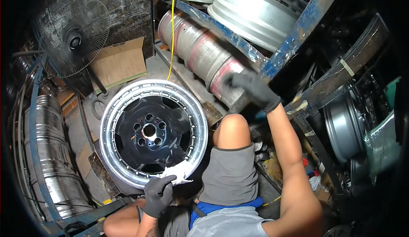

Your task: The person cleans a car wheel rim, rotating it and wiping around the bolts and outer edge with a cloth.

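Note:
A wheel with a polished silver rim (111, 156) and a black centre lies face up before me. My left hand (158, 194), in a dark glove, is at the rim's lower edge, its fingers closed on a white cloth (180, 171) that rests on the rim and the black face. My right hand (252, 88), also gloved, is raised away from the wheel, over the end of a red and silver barrel-shaped stack. Its fingers are curled and smeared by motion, and whether they hold anything cannot be made out.
A fan (74, 39) stands at upper left near an opened cardboard box (121, 62). Large rims (255, 13) sit on a blue metal rack (279, 58) at upper right. A yellow cable (172, 37) hangs behind the wheel. More rims (345, 126) are at right.

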The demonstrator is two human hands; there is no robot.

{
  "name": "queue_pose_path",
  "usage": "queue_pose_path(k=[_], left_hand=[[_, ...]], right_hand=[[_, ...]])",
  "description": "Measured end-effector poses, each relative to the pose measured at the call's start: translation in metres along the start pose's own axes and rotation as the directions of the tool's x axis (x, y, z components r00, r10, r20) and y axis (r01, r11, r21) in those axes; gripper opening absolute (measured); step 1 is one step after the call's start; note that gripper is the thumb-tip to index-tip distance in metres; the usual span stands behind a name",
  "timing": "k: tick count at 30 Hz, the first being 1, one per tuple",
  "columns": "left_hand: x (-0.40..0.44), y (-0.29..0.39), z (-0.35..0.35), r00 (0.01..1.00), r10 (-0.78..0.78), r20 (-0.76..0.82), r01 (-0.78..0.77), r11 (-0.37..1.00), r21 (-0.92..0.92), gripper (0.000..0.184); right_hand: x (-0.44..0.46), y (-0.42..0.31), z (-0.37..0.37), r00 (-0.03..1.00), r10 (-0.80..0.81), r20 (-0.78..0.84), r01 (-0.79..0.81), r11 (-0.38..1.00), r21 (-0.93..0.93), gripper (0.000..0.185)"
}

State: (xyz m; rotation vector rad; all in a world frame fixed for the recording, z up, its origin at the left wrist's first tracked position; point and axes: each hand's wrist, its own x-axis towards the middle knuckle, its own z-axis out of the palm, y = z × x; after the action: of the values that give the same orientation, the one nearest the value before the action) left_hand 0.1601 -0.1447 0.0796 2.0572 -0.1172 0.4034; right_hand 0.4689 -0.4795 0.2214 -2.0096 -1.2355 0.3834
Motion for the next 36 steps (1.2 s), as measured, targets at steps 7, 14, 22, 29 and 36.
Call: queue_pose_path(k=[7, 14, 22, 29, 36], left_hand=[[0.005, 0.003, -0.002, 1.000, 0.002, 0.020, -0.002, 1.000, 0.014, 0.022], [0.004, -0.003, -0.002, 1.000, 0.009, -0.002, -0.009, 1.000, -0.009, 0.024], [0.002, -0.003, -0.005, 0.998, 0.036, 0.048, -0.036, 0.999, -0.005, 0.024], [0.001, -0.009, -0.005, 0.995, 0.097, 0.014, -0.096, 0.994, -0.052, 0.028], [-0.002, -0.015, -0.002, 0.995, 0.098, 0.018, -0.096, 0.991, -0.090, 0.026]], right_hand=[[-0.043, 0.027, -0.002, 0.990, 0.017, 0.140, -0.102, 0.774, 0.625, 0.048], [-0.030, 0.022, 0.019, 0.974, 0.101, -0.201, 0.082, 0.674, 0.734, 0.047], [0.001, -0.091, 0.058, 0.835, -0.072, 0.545, 0.060, 0.997, 0.040, 0.040], [0.054, -0.087, 0.045, 0.988, 0.028, 0.154, 0.106, 0.608, -0.787, 0.037], [0.066, 0.006, 0.092, 0.988, -0.013, -0.156, -0.113, 0.630, -0.768, 0.046]])
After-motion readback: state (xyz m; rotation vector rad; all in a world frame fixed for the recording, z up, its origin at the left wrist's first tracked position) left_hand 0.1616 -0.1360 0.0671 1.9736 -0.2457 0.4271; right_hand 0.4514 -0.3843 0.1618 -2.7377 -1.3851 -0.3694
